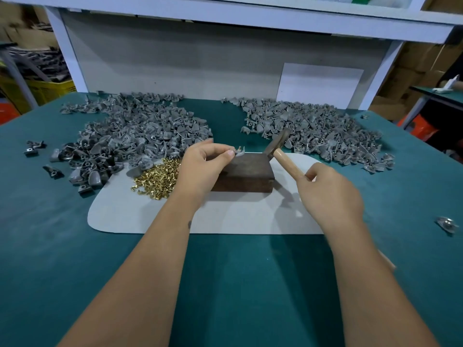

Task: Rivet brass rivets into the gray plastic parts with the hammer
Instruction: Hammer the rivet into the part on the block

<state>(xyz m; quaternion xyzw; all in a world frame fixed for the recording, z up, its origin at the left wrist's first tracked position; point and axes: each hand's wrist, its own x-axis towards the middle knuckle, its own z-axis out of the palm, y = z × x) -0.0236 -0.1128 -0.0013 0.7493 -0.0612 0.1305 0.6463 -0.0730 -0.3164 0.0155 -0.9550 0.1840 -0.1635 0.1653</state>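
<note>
Gray part pinched in left grip at block edge; right grip grasps hammer.

No text, label, brand or number can be read anywhere here

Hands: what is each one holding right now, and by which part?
Left hand pinches a gray plastic part by its edge; right hand grips the hammer by its wooden handle.

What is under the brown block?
The wooden block sits on a pale gray mat, which lies on the green table. The mat beneath the block is covered, so nothing there can be seen.
</note>
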